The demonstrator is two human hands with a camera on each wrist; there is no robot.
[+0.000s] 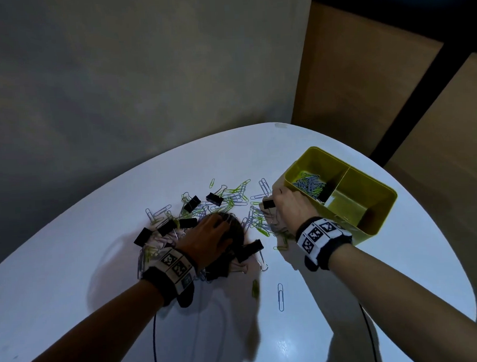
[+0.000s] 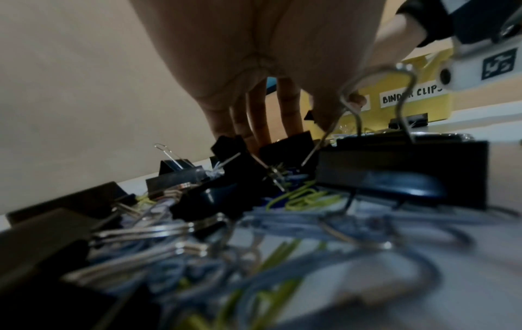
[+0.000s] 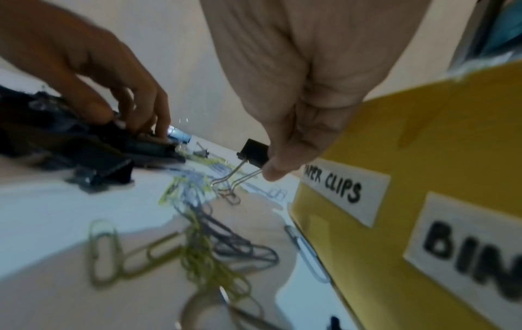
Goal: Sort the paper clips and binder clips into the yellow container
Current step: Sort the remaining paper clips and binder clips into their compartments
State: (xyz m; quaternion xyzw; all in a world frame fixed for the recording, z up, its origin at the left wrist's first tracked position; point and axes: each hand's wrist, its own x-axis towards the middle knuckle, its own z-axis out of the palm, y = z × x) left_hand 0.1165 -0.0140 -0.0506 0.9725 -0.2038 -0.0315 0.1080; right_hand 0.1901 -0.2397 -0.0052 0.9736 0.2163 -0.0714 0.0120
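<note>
Two hands work over a white table. Nearest the person, a lone blue paper clip lies flat with its long axis running toward and away from the wearer. Beyond it, the left hand rests palm-down on a heap of black binder clips, fingers extended into the pile; whether they grasp any clip cannot be told from the head view, and the left wrist view shows only straight fingers reaching down among the clips. To its right, the right hand pinches a small black binder clip between thumb and fingers, held above the table beside the near-left corner of the yellow container. The right wrist view shows what the head view does not: the clip's wire handles point down toward the table. It also shows labels on the container wall, one reading "CLIPS". Farther off, loose green and blue paper clips scatter across the table. The container's left compartment holds paper clips.
</note>
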